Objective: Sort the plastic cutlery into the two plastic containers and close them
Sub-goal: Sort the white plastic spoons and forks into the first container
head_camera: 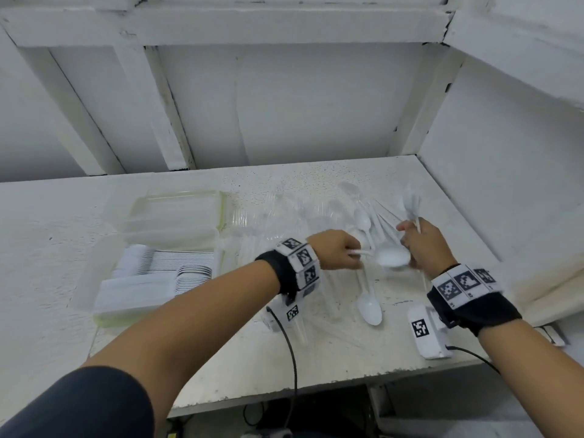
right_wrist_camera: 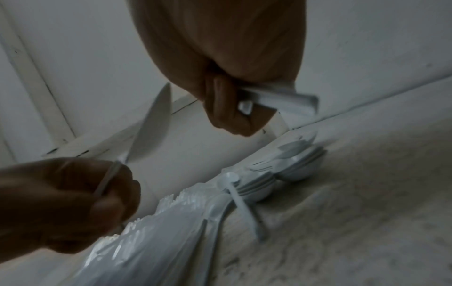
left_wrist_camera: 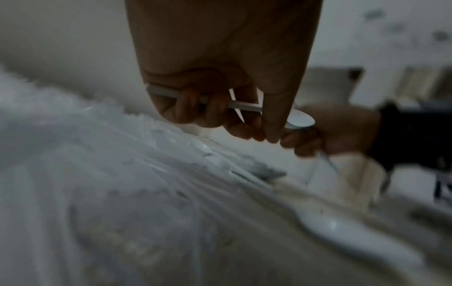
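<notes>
My left hand point(head_camera: 347, 251) grips one white plastic spoon point(head_camera: 391, 257) by its handle, bowl pointing right; the left wrist view shows the fingers point(left_wrist_camera: 215, 110) curled round the handle. My right hand point(head_camera: 412, 240) holds a bundle of white spoons point(head_camera: 410, 202), bowls up; their handles point(right_wrist_camera: 281, 98) stick out of the fist. The two hands almost touch above the table. At the left stand two clear containers: the near one point(head_camera: 94, 273) holds rows of stacked white spoons, the far one point(head_camera: 221, 203) is open. Clear forks point(head_camera: 268, 222) lie in a pile between containers and hands.
Loose white spoons point(head_camera: 363, 218) lie behind the hands, and one spoon point(head_camera: 369, 306) lies nearer the front edge. Nested spoons point(right_wrist_camera: 293, 164) sit beside the fork pile point(right_wrist_camera: 159, 232). A white wall closes the back and right of the table point(head_camera: 316, 358).
</notes>
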`<state>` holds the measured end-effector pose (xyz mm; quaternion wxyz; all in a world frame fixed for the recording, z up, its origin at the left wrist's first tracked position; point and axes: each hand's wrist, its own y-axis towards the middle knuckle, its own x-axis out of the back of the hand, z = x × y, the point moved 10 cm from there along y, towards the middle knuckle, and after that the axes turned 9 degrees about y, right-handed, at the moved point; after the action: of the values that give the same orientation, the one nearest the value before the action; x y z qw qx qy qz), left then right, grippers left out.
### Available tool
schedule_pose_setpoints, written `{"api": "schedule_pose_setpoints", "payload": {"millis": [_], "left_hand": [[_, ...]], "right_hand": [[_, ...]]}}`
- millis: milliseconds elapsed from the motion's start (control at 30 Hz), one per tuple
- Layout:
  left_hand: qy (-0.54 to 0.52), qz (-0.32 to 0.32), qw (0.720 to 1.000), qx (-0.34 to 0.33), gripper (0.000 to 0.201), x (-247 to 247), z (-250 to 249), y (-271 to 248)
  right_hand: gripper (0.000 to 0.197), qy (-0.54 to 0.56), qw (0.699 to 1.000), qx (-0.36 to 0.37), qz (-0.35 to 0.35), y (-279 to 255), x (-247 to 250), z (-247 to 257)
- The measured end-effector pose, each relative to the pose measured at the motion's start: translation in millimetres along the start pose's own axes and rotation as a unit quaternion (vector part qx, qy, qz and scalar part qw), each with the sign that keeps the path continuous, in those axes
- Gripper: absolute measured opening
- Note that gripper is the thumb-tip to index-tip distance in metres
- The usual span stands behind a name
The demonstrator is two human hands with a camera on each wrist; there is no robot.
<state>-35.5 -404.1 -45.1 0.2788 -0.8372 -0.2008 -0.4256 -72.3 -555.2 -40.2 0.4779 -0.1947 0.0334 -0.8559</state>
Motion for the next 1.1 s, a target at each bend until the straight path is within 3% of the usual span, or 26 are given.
{"api": "schedule_pose_setpoints", "payload": {"millis": [100, 167, 233, 333, 467, 567, 667, 733, 867, 1000, 1100], "left_hand": [[0.208, 0.082, 0.972, -0.074, 0.039, -29.5, -23.1, 7.0], [0.280, 0.110, 0.949, -0.099, 0.044, -41.5, -28.5, 9.6], [0.311, 0.097, 0.938, -0.120, 0.040, -44.0, -32.7, 10.5], [0.302, 0.054, 0.938, -0.159, 0.029, -41.7, -39.7, 11.1], [0.129, -0.029, 0.971, -0.197, 0.027, -14.7, -41.8, 6.0], [-0.025, -0.108, 0.989, -0.099, 0.034, 21.4, -22.9, 6.6], [-0.205, -0.205, 0.957, 0.030, 0.037, 51.2, 6.2, 6.4], [-0.247, -0.194, 0.945, 0.091, 0.036, 45.9, 12.4, 11.4], [-0.261, -0.091, 0.949, 0.152, 0.018, 4.8, 3.4, 23.5], [-0.103, -0.045, 0.971, 0.209, 0.034, -15.8, 5.7, 25.4], [0.000, -0.017, 0.982, 0.185, 0.021, -26.8, 0.4, 26.5]], "right_hand": [[0.021, 0.026, 0.999, -0.022, 0.011, 3.4, 2.6, -11.6], [0.020, 0.037, 0.999, -0.025, 0.018, 2.1, 2.3, -14.5], [0.021, 0.034, 0.999, -0.024, 0.025, -0.3, 1.2, -15.1], [0.020, 0.037, 0.999, -0.023, 0.032, -2.8, 0.5, -14.8], [0.020, 0.066, 0.997, -0.015, 0.033, -4.1, 6.6, -7.7], [0.019, 0.085, 0.996, -0.007, 0.020, 0.5, 16.3, -1.7], [0.023, 0.098, 0.995, -0.003, 0.013, 4.9, 17.3, 2.4], [0.024, 0.095, 0.995, -0.004, 0.021, 4.5, 10.8, 3.0], [0.024, 0.082, 0.996, -0.013, 0.039, 2.4, -8.1, -1.4], [0.024, 0.071, 0.997, -0.019, 0.038, 1.9, -14.9, -5.2], [0.024, 0.065, 0.997, -0.018, 0.038, -0.2, -16.2, -5.1]]}}
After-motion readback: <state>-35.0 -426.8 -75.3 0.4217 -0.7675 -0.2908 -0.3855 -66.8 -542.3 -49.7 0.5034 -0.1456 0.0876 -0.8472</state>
